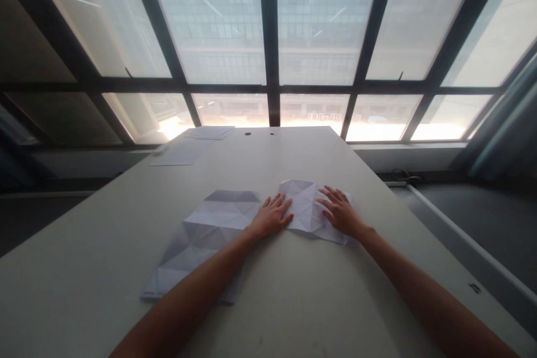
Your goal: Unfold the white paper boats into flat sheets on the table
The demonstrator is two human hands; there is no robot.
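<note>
A small creased white paper (305, 207) lies flat on the table (293, 302) in front of me. My left hand (272, 215) rests palm down on its left edge, fingers spread. My right hand (339, 211) presses flat on its right part, fingers apart. Neither hand grips anything. A larger creased sheet (201, 240) with triangular fold lines lies to the left, partly under my left forearm.
More flat sheets (184, 152) and a thin stack of paper (210, 132) lie at the table's far left corner. Two small dark holes (247, 134) mark the far edge. Large windows rise beyond the table; its right edge drops to the floor.
</note>
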